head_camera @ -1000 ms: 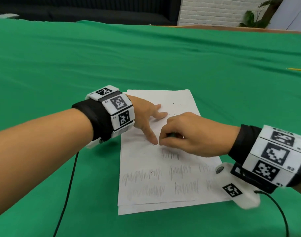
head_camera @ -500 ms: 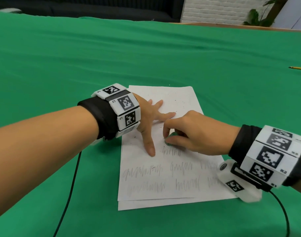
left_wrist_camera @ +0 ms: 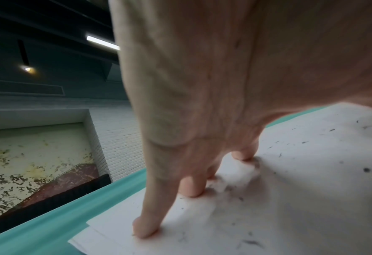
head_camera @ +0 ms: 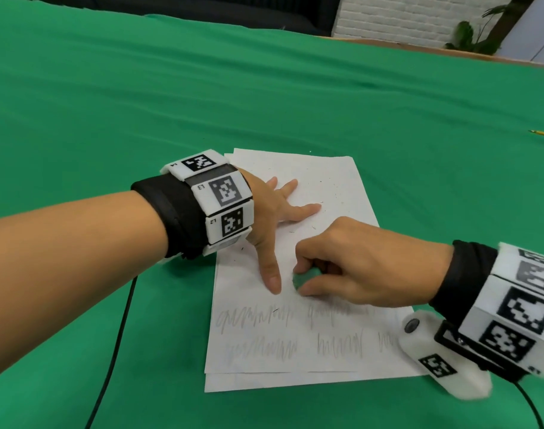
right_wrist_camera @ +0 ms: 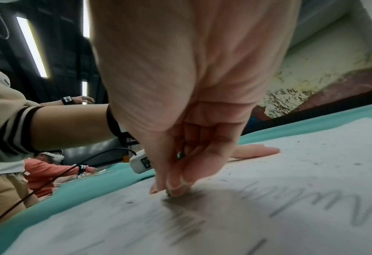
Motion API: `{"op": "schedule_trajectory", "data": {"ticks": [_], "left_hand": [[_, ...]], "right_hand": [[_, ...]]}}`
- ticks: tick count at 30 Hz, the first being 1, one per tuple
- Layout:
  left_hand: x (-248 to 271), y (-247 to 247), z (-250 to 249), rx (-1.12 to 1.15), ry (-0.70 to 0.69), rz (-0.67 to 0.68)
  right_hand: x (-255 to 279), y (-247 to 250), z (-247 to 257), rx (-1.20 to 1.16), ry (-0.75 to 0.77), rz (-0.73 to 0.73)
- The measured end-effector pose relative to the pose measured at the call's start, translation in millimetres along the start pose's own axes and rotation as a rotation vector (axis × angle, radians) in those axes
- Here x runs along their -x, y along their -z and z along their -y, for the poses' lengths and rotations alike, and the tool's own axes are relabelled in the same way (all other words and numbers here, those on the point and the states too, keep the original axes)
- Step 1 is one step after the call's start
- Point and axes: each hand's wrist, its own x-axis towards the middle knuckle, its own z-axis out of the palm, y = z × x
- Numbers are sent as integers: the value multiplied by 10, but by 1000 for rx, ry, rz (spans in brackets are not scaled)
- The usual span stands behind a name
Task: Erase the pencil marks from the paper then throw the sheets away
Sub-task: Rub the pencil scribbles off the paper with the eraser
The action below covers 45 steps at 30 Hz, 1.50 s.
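While the right hand (head_camera: 351,267) pinched a small green eraser (head_camera: 304,278) on the top sheet (head_camera: 335,187), short firm strokes suited it; the left hand (head_camera: 274,218), spread flat just beside, pinned thin stacked paper. Grey pencil marks (head_camera: 258,317) lay nearer the wrist, green cloth tabletop (head_camera: 140,103) beyond.

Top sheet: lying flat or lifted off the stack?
Flat: the top sheet lies spread on the sheet beneath, pressed by the left hand.

Readable characters "L3" and "L2" printed beside black-and-white square marker codes on white block wristband (head_camera: 221,196) of left wrist; markings on right wrist's white block wristband (head_camera: 518,308) too blurred to read.
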Motion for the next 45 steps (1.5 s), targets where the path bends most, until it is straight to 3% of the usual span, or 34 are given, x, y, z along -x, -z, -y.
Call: {"op": "schedule_trajectory", "data": {"ticks": [4,8,13,17,21,25,29,34,38,42,45], "left_hand": [[-3,-11,16,20,-7,-12],[9,-12,22,26,-10,-14],[-9,-15,41,40,-16,-14],[-21,-27,58,33,-5,-17],[0,-11,36,43,-13,-12],[32,-4,11,25,-4,-20],[35,6,4,26,-2,-10],[42,0,1,10,5,-16],[36,2,7,10,5,-21],[33,-1,11,11,2,-19],[34,7,15,15,-7,-14]], "right_hand": [[-44,30,-82,97,-25,-107],[-22,22,7,14,36,8],[-63,89,-62,108,-26,-90],[-38,98,19,-30,8,47],[-59,96,-59,44,-38,-79],[22,63,31,-38,2,8],[6,112,-75,90,-60,-94],[47,111,-2,2,-12,-1],[21,143,-99,60,-66,-92],[74,116,-4,-29,-12,15],[62,183,-155,80,-84,-71]]}}
